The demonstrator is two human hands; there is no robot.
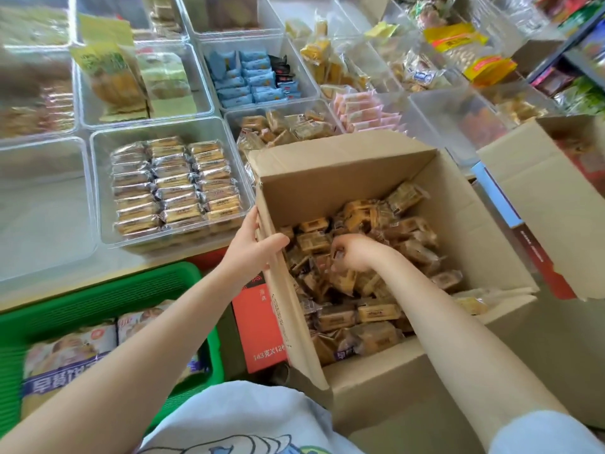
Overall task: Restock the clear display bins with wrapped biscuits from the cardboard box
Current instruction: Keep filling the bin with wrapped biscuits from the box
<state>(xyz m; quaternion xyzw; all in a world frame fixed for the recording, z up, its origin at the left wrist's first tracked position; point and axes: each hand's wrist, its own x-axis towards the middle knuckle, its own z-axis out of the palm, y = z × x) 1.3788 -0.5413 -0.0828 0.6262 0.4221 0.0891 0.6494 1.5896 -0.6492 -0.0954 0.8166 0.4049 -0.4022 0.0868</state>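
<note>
Bins first, over on the left: we see a green basket [98, 296] low down holding big snack bags, and above it on the bench [49, 283] a clear display bin [98, 191] packed with three neat rows of wrapped biscuits [173, 185]. Further back sits a bin of blue packets [245, 80], and beside it one of pink packets [363, 109]. Moving in, our left hand [253, 245] grips the left wall of the cardboard box [474, 231], thumb inside, fingers wrapped over the outer face of the edge. A red carton [258, 326] stands just beside that wall, down below. Inside the box lies a loose heap of wrapped biscuits in brown and gold film, and our right hand [352, 253] is down among them, fingers [337, 253] curled and pinching one small pack [339, 257] at the top of the heap. Off to the right, a second open carton [540, 198] leans close against the box.
</note>
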